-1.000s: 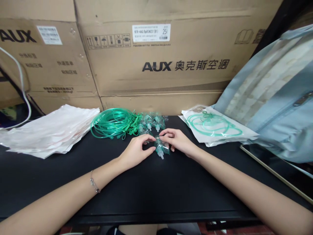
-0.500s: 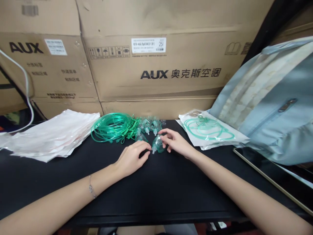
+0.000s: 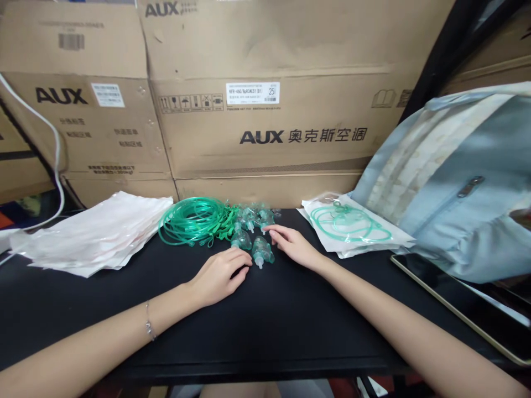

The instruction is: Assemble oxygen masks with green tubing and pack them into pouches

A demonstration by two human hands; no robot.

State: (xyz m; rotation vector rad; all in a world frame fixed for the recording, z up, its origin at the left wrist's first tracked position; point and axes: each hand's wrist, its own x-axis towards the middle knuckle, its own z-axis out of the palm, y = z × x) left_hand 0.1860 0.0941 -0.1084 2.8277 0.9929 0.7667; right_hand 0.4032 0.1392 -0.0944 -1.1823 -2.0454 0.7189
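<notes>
Between my hands a clear green face mask (image 3: pixel 262 250) lies on the black table (image 3: pixel 265 326), its pale nozzle toward me. My left hand (image 3: pixel 222 276) rests on the table just left of that mask, fingers loosely bent and thumb apart, with nothing in it. Another mask (image 3: pixel 241 239) lies just beyond its fingertips. On the right, my right hand (image 3: pixel 295 247) is open, its index finger stretched out to the lower end of a mask (image 3: pixel 265 216) in the back group; whether it touches cannot be told. Its other fingers are partly hidden.
A coil of green tubing (image 3: pixel 188 221) and green elastic straps (image 3: pixel 224 222) lie left of the masks. White packets (image 3: pixel 103 232) are stacked at left; a packet with green tubing (image 3: pixel 348 224) lies at right. A tablet (image 3: pixel 460 304), a blue backpack (image 3: pixel 464 182) and cardboard boxes (image 3: pixel 265 160) stand around.
My right hand has let go of the front mask, which now lies turned with its nozzle toward me. The right index finger has moved to the back masks. The left hand has shifted slightly.
</notes>
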